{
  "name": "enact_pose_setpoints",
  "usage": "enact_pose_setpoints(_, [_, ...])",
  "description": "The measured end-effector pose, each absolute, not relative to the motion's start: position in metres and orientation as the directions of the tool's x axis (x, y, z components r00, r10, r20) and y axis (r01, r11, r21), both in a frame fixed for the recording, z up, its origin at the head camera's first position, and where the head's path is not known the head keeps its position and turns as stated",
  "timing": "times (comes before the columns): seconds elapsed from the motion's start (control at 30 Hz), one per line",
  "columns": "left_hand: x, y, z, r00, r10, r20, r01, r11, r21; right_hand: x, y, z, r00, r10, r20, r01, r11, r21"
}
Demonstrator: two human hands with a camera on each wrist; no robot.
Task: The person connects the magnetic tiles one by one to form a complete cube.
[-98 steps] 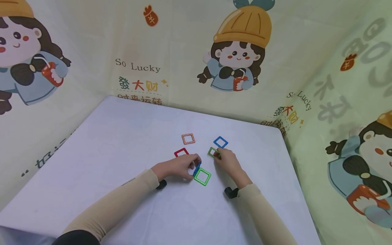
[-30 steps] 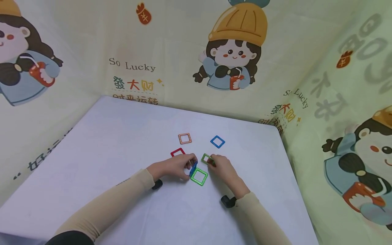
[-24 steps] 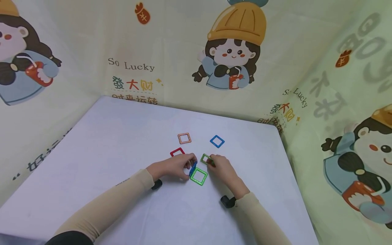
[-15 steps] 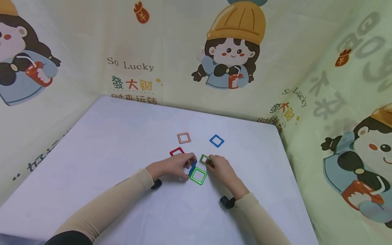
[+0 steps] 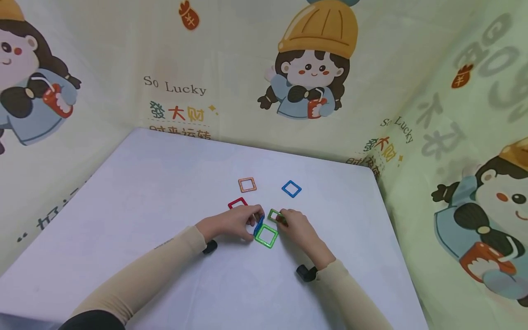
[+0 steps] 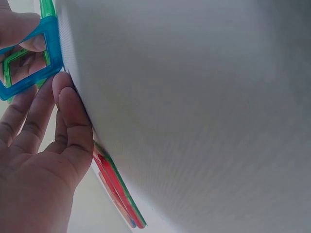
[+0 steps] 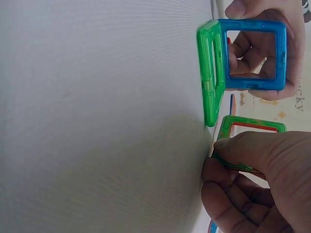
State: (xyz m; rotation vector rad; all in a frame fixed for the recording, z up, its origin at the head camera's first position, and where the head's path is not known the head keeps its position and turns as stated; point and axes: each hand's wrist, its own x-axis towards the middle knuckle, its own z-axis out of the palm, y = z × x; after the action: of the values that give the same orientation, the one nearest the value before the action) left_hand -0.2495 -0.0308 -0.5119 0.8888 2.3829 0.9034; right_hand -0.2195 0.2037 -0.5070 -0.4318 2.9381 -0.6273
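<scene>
In the head view, a green square magnetic tile (image 7: 209, 87) lies flat on the white table. A blue magnetic tile (image 7: 281, 58) stands upright along its left edge, and the two appear to touch. My left hand (image 5: 236, 222) pinches this blue tile between thumb and fingers. My right hand (image 5: 301, 230) grips a second green magnetic tile (image 7: 255, 120), tilted up just behind the flat one, its lower part covered by thumb and fingers. A small gap shows between the second green tile and the flat one in the right wrist view.
An orange tile (image 5: 249, 190) and another blue tile (image 5: 297, 192) lie flat farther back. Beyond my left hand lies a red tile (image 5: 235, 201), partly hidden by it. A printed cloth (image 5: 239, 91) hangs behind the table (image 5: 165, 284) and along its sides.
My right hand has drawn the second green tile away from the far blue tile, closer to the flat green one. The left hand keeps its hold; the head view shifts slightly.
</scene>
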Motion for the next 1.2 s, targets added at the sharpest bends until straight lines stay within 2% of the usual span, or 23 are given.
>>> enact_pose_setpoints(0.87, [-0.2541, -0.0344, -0.5174, -0.684, 0.715, -0.147, 0.423, 0.553, 0.718, -0.2155, 0.1991, -0.5076, -0.931, -0.364, -0.018, -0.325, 0.852, -0.410])
enact_pose_setpoints(1.2, [-0.2527, -0.0335, -0.5170, -0.685, 0.713, -0.148, 0.418, 0.551, 0.722, -0.2127, 0.1986, -0.5061, -0.934, -0.355, -0.028, -0.314, 0.858, -0.408])
